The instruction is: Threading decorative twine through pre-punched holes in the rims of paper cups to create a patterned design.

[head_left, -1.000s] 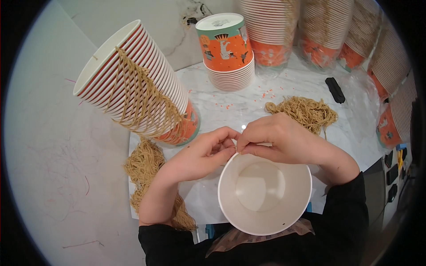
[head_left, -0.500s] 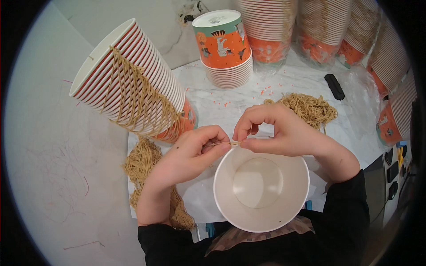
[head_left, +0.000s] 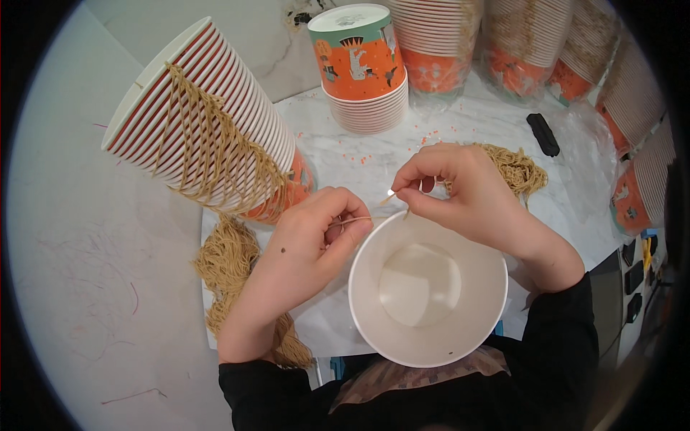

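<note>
A large white paper bucket (head_left: 374,312) stands open side up close against me, and its inside shows only a bare floor and wall. Over its far left rim, my left hand (head_left: 313,241) pinches a thin tan string (head_left: 369,218) between thumb and forefinger. Across from it, my right hand (head_left: 463,187) is closed in a pinch, with short tan string ends showing at its fingertips and a small pale spot beside them. The fingertips of the two hands are apart. One hank of tan string (head_left: 228,258) lies by my left forearm; another string heap (head_left: 521,172) lies behind my right hand.
A tall nested stack of paper buckets (head_left: 248,93) leans at the left, draped with tan strings. Behind stand an upturned orange bucket (head_left: 357,65) on others and several bagged stacks (head_left: 438,68). A black bar-shaped object (head_left: 543,135) and orange specks (head_left: 352,156) lie on the marbled table.
My right hand has moved up and away from my left, widening the gap between their fingertips. My left hand has shifted slightly. The view has tilted a little.
</note>
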`<control>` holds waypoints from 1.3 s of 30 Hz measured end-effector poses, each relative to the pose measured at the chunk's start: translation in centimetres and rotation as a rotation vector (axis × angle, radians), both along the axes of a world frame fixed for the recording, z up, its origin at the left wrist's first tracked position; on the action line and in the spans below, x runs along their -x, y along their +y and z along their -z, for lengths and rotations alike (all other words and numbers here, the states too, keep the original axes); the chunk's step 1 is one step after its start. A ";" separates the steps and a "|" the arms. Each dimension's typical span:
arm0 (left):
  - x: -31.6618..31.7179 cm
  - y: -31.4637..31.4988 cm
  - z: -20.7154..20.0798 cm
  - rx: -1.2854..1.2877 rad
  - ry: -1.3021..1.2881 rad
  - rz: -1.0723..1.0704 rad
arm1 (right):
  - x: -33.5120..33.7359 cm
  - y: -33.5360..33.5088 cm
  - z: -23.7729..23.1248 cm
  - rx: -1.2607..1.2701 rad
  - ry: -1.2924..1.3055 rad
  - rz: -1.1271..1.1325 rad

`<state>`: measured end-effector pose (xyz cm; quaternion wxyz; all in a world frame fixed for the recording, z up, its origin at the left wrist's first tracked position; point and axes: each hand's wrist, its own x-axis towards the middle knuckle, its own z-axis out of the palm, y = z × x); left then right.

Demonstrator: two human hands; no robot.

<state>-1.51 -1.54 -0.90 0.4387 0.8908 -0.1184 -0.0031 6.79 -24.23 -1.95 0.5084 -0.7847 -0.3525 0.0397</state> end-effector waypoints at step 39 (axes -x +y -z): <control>-2.4 1.0 1.8 0.494 0.290 0.078 | 1.3 0.3 -0.5 0.065 -0.454 -0.102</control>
